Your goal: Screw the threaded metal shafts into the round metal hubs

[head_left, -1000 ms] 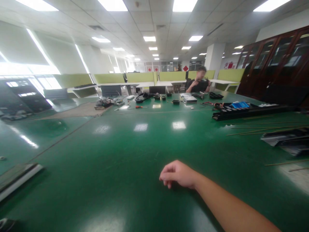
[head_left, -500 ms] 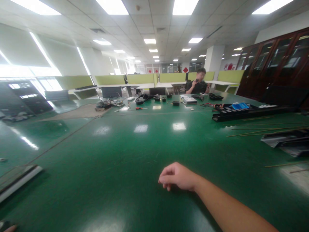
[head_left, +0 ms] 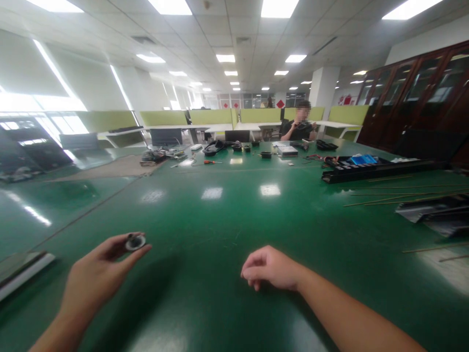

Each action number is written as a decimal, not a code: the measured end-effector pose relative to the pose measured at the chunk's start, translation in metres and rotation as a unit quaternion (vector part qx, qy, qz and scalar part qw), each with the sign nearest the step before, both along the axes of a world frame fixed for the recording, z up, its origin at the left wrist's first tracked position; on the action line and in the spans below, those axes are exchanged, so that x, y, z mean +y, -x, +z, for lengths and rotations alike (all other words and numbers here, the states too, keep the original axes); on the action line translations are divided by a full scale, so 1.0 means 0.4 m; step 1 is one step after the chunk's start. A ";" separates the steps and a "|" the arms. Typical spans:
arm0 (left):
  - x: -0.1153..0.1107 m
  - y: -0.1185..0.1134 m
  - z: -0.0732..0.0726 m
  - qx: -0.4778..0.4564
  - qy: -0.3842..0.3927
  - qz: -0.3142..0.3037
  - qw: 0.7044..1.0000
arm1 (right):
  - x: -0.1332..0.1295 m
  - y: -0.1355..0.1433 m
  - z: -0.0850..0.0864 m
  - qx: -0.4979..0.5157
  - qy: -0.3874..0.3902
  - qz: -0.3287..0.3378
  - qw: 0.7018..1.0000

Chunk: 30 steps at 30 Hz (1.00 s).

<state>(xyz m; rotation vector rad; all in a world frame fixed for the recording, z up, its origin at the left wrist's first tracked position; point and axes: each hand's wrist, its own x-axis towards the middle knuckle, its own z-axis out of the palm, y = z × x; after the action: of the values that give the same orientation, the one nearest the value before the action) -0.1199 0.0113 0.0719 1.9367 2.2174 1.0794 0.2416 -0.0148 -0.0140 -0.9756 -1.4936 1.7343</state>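
Note:
My left hand (head_left: 104, 269) is raised over the green table (head_left: 205, 220) at left. It is closed on a small round part (head_left: 135, 242) with a pale ring-shaped rim and a dark middle, pinched between thumb and fingers. What exactly the part is, I cannot tell. My right hand (head_left: 269, 269) rests at the table's middle, its fingers curled in toward the thumb. Nothing shows between those fingers, and only the bare tabletop is around that hand.
Black metal channels (head_left: 366, 171) and thin rods (head_left: 388, 199) lie at right. A flat pale-edged panel (head_left: 25, 274) is at the left edge. Farther back are an orange screwdriver (head_left: 210, 162), a white box (head_left: 287, 151) and small black trays (head_left: 266, 155). A person (head_left: 300, 129) sits across the table.
My left hand has come up into view from the lower left corner, bringing the round part with it. The right hand has stayed in place.

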 end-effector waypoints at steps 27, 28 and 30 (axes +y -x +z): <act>0.043 -0.347 -0.179 -0.034 0.082 -0.520 0.849 | -0.020 0.005 -0.018 -0.268 -0.233 -0.169 0.920; 0.042 -0.346 -0.180 -0.036 0.083 -0.512 0.854 | -0.020 0.005 -0.017 -0.273 -0.236 -0.166 0.918; 0.041 -0.345 -0.182 -0.042 0.085 -0.497 0.862 | -0.020 0.006 -0.015 -0.279 -0.242 -0.161 0.915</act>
<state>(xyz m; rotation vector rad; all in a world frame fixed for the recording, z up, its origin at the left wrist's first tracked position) 0.0182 0.0276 -0.0008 2.3601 0.9013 0.7081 0.2391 -0.0229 -0.0199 -1.4064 -1.8561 0.8145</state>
